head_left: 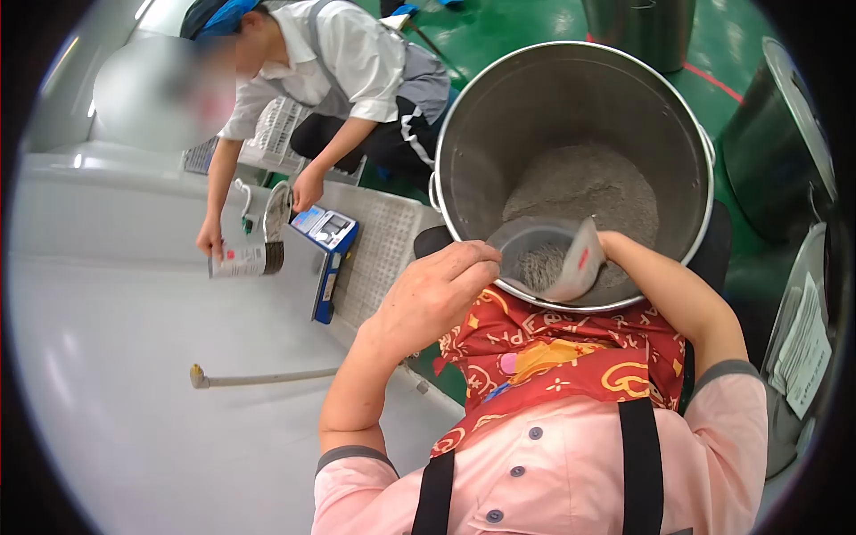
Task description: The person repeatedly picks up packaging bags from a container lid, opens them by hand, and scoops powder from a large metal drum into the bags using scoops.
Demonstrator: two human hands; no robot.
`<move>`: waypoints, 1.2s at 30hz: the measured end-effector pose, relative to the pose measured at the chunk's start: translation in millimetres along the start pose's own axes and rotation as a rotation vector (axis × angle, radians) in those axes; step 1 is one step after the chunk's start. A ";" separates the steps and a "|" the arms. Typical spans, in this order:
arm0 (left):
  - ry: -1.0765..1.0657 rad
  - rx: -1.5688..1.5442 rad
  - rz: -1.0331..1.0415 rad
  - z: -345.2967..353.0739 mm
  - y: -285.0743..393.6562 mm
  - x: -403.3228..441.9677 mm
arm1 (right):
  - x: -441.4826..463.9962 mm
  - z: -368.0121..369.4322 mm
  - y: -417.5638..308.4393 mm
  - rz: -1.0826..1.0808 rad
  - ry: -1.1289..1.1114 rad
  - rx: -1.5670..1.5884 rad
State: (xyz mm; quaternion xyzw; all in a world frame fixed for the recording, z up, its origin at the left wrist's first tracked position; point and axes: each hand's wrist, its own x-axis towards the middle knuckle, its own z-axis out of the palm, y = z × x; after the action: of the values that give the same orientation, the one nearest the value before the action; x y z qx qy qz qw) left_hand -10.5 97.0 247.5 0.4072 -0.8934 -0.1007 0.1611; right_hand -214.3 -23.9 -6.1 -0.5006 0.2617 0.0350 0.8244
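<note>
A translucent plastic pouch or tub (571,276) with red print on its side is tilted over the near rim of a large metal drum (468,134). Grey, grainy powder (540,266) lies inside it. My left hand (441,290) has its fingers bent together at the container's left edge, gripping it. My right hand (609,245) reaches into the drum against the container's outer right side, its fingers hidden behind that wall. More grey powder (584,183) covers the drum's bottom.
At the left a crouching co-worker (348,62) holds a printed container (241,260) over a pale surface. Beside it is a blue scale (330,241) near a white perforated crate (383,232). Other metal drums (771,134) stand right and behind; a hose (267,379) runs left.
</note>
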 end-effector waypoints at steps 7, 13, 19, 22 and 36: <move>0.248 0.131 -0.050 -55.5 21.7 -30.8 | 37.1 -3.0 38.0 0.183 0.070 -1.064; 0.404 0.449 -0.464 -107.6 29.4 -89.1 | 31.9 42.6 60.6 0.069 0.068 -1.628; 0.486 0.616 -0.812 -132.1 -17.2 -164.5 | 27.5 37.4 94.5 0.137 0.152 -1.587; 0.496 0.715 -0.930 -144.9 -54.7 -205.8 | 15.6 60.1 78.7 0.160 0.114 -1.574; 0.533 0.938 -1.121 -168.4 -171.5 -302.2 | 7.0 75.9 92.7 0.098 0.194 -1.478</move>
State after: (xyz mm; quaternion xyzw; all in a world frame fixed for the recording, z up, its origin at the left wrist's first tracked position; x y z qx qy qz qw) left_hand 357.3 207.3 288.3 0.8341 -0.4345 0.3227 0.1066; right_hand -207.8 84.7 -56.7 -0.9129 0.2636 0.1940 0.2439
